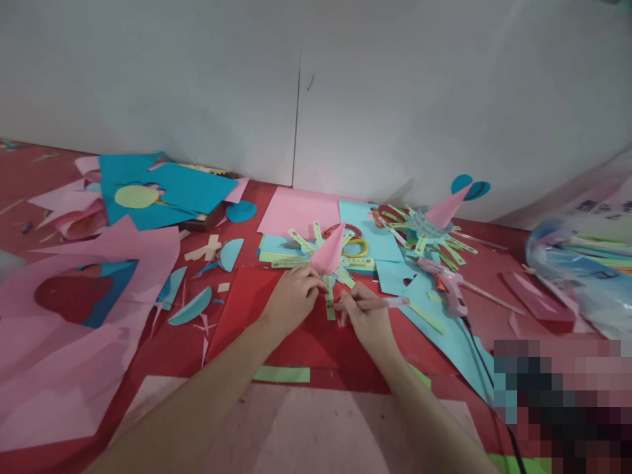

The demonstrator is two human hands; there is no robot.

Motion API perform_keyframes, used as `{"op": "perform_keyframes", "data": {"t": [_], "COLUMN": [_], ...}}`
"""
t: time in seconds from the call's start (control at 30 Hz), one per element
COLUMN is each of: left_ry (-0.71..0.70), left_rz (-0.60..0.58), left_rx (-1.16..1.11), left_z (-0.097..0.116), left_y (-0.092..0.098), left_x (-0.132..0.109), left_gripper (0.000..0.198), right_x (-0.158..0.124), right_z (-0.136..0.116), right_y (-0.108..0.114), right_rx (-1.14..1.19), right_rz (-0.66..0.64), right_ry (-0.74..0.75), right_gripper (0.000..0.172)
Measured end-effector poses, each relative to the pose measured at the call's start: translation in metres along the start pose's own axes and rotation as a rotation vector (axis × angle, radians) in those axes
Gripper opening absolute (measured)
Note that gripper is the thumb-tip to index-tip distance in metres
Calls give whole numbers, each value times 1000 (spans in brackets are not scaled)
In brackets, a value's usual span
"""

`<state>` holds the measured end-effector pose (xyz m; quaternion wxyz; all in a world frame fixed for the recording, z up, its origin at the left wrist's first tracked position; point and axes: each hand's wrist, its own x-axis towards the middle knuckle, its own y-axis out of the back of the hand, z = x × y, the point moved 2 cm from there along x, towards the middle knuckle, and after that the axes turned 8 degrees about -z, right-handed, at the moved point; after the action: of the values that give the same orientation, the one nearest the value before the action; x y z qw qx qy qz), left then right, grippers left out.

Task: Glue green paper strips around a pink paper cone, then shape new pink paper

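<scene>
A pink paper cone [328, 253] with pale green paper strips radiating from its base stands on a red paper sheet [251, 296]. My left hand [295, 293] is at the cone's base, its fingers closed around the edge there. In my right hand [364, 316] is a pen [388, 303], its tip at a green strip [330, 299] that points toward me. The strips bear small dark markings. Scissors with red and yellow handles [356, 248] lie just behind the cone.
A second pink cone [447, 209] with green strips and blue ovals stands back right. A glue gun [447, 286] with a black cord lies to the right. Pink paper [59, 388] and blue sheets [192, 191] cover the left. A plastic bag [592, 250] is far right; a white wall rises behind.
</scene>
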<state>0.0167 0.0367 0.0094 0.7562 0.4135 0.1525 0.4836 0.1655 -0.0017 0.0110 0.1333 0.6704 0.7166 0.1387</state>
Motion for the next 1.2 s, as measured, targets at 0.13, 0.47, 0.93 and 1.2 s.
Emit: {"op": "perform_keyframes", "data": {"t": [0.13,0.47,0.93,1.2], "left_ry": [-7,-10,-11,-18], "left_rz": [0,10,9,12], "left_rx": [-2,-30,-17,-9], "left_z": [-1,-2,-1,-1], "left_y": [-1,-2,-1,-1], "left_x": [0,-1,0,0], "left_gripper": [29,30,29,28], "right_x": [0,-1,-2,0], "right_z": [-2,-3,-4,-2], "right_y": [0,0,0,0], "right_rx": [19,1,-20,-12], "right_rz": [13,49,36,45], "right_ry": [-11,-3,-12,17], "right_gripper": [29,29,28,27]}}
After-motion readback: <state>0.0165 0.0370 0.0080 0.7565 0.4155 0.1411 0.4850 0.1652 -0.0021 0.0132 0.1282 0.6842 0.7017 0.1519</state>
